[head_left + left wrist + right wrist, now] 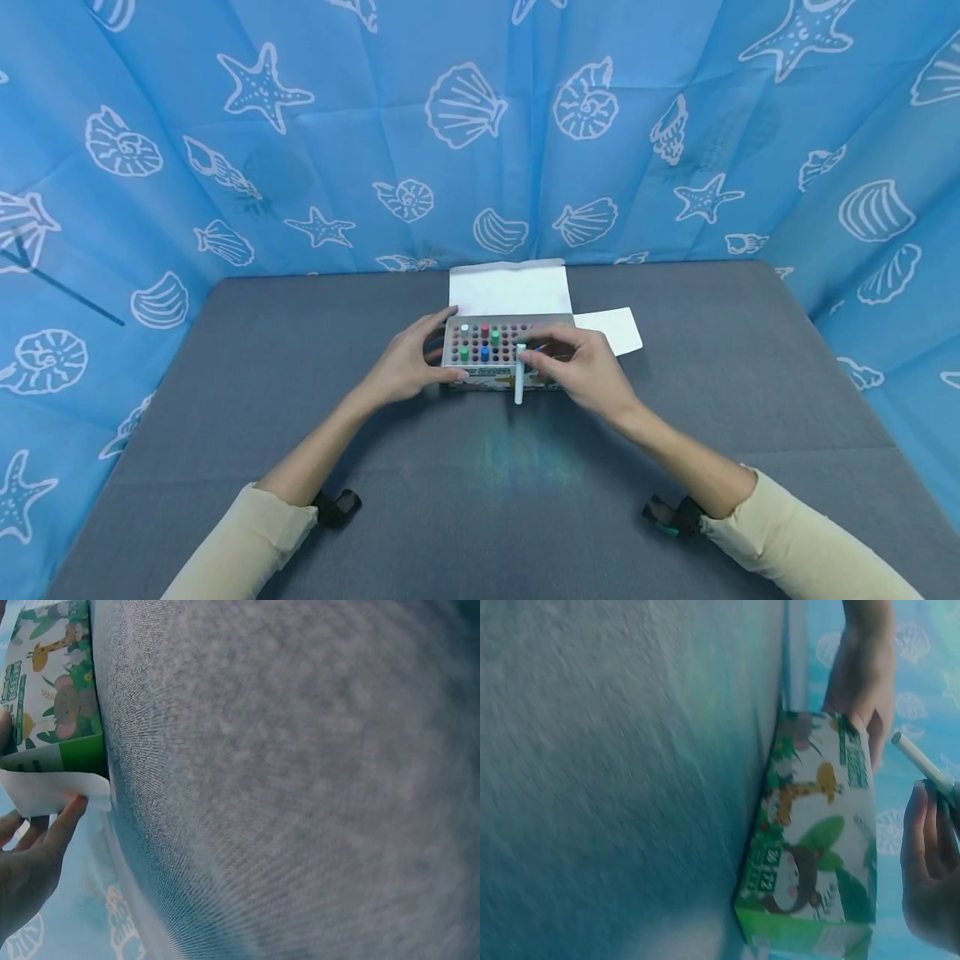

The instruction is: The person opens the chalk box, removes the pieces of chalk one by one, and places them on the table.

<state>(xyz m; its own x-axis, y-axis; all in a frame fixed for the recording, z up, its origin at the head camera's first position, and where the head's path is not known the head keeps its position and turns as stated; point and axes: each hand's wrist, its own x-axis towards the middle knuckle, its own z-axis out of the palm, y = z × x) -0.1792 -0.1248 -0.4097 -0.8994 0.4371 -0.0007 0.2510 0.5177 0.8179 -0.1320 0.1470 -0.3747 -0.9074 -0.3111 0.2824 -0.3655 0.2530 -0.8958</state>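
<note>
A printed cardboard box (495,379) of marker pens stands on the table, its lid folded back. Several coloured caps, such as a green cap (464,353) and a blue cap (484,354), show in its grid of holes. My left hand (408,362) grips the box's left end, thumb at the front corner and fingers along the side. In the left wrist view its fingers (67,825) touch a white end flap (52,793). My right hand (588,367) pinches a white marker pen (519,379) near its top, over the box's front edge. The pen hangs almost upright.
The white lid (510,287) leans back behind the box, near the blue shell-print curtain (465,183). Another white flap (611,329) sticks out to the right. Grey cloth covers the table (465,500).
</note>
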